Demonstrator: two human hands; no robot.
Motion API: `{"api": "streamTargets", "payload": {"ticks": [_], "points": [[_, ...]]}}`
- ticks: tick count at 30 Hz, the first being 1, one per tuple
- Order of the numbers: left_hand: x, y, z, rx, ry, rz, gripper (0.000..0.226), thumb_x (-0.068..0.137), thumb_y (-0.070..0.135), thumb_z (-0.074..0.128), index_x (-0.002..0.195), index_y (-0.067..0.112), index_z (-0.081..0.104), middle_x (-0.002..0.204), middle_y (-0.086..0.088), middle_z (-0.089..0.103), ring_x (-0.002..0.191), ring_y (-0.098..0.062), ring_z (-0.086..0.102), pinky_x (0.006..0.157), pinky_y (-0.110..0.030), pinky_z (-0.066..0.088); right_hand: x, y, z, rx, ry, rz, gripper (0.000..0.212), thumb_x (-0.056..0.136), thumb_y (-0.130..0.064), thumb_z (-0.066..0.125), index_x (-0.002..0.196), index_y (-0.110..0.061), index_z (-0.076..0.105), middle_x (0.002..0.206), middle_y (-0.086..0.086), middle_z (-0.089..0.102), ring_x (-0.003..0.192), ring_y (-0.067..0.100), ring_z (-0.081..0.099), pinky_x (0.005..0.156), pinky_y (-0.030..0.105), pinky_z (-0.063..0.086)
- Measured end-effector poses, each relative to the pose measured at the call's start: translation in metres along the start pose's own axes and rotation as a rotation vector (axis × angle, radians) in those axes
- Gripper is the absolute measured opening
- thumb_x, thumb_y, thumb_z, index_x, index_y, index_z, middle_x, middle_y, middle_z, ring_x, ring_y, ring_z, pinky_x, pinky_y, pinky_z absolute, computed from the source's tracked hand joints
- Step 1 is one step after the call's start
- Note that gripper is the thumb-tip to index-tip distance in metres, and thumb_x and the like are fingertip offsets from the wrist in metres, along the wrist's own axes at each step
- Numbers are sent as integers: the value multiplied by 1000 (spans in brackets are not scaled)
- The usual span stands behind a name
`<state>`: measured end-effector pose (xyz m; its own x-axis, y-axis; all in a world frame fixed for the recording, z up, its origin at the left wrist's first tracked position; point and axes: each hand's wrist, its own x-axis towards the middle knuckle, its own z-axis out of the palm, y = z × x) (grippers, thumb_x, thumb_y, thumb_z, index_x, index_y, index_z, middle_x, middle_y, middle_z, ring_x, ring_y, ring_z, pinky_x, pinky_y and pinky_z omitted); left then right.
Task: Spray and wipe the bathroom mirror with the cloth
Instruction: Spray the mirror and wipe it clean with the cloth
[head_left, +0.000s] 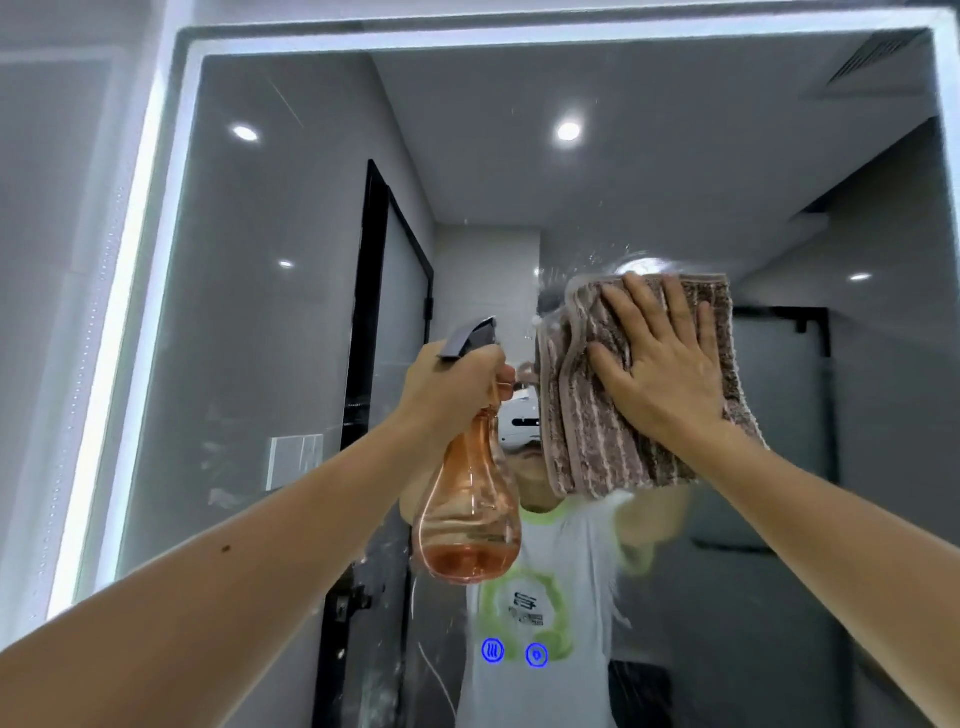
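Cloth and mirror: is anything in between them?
Nothing visible. The right hand presses the cloth flat on the mirror; the left hand holds the spray bottle off to the side.

Single head cam, wide-angle, faced fwd and tilted up, close to mirror (675, 182). Glass filled nearly whole frame; lit edge ran down left. Both forearms entered from bottom corners.
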<state>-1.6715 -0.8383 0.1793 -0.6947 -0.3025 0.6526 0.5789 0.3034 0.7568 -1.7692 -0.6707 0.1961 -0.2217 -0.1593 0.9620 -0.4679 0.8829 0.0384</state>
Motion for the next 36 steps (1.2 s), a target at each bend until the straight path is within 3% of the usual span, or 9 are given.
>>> {"api": "streamTargets", "payload": {"ticks": [5,9,15,19,21,24,28,32,36], "points": [[0,-8,-29,-107,80,19,10,77,15,53,74,9,61,81,-13,62,76,-27,57,66,-32,51,35,-40,10,-75,-19,-164,65,89,-63,16,144,-38,-6,155,-9,-10,140,15,-19,107,34,-21],[-17,-25,-43,20,76,28,11,67,24,57,64,15,60,71,-12,58,69,-26,54,68,-37,46,-29,-54,33,-54,-31,-403,63,88,-60,27,145,-34,22,153,-5,19,142,18,2,114,39,-5],[-30,-38,-42,-29,79,-29,11,72,14,54,63,14,61,74,-11,61,73,-25,57,71,-35,49,-88,-6,29,-44,-76,-411,61,86,-56,33,140,-29,36,146,-4,36,138,17,18,112,40,10],[-26,-34,-47,-26,67,11,19,82,8,52,67,14,63,74,-8,64,69,-17,59,64,-26,50,-16,-2,10,-46,18,-123,72,82,-64,15,146,-31,17,155,-5,13,142,17,2,113,35,-5],[-25,-37,-54,-41,81,39,27,83,6,51,63,20,64,71,-5,65,70,-19,61,70,-32,52,20,-17,2,-12,-17,17,70,83,-64,14,146,-35,4,156,-9,-2,142,16,-10,113,38,-11],[-28,-53,-67,-46,126,38,39,85,5,51,55,25,66,54,8,63,63,-15,60,64,-29,50,8,-52,18,-81,-18,-115,68,85,-61,17,146,-36,2,156,-8,-1,141,18,-12,110,36,-16],[-52,-73,-65,-16,167,15,38,84,2,51,54,22,63,50,10,62,54,-9,59,50,-20,46,-74,-63,48,-55,-7,-341,64,84,-54,35,142,-29,31,149,-1,31,140,21,12,113,38,-3],[-68,-86,-53,58,197,-73,14,73,17,55,68,12,66,60,-5,59,62,-23,55,61,-35,43,-141,-46,57,-71,-125,-429,61,87,-55,31,143,-29,26,150,-3,23,142,20,6,115,40,-2],[-82,-87,-42,95,158,-110,20,75,22,54,80,8,67,61,-10,58,61,-27,53,61,-41,44,-162,-16,48,-43,-169,-396,59,90,-59,21,141,-30,28,148,-6,29,141,18,11,114,37,1]]}}
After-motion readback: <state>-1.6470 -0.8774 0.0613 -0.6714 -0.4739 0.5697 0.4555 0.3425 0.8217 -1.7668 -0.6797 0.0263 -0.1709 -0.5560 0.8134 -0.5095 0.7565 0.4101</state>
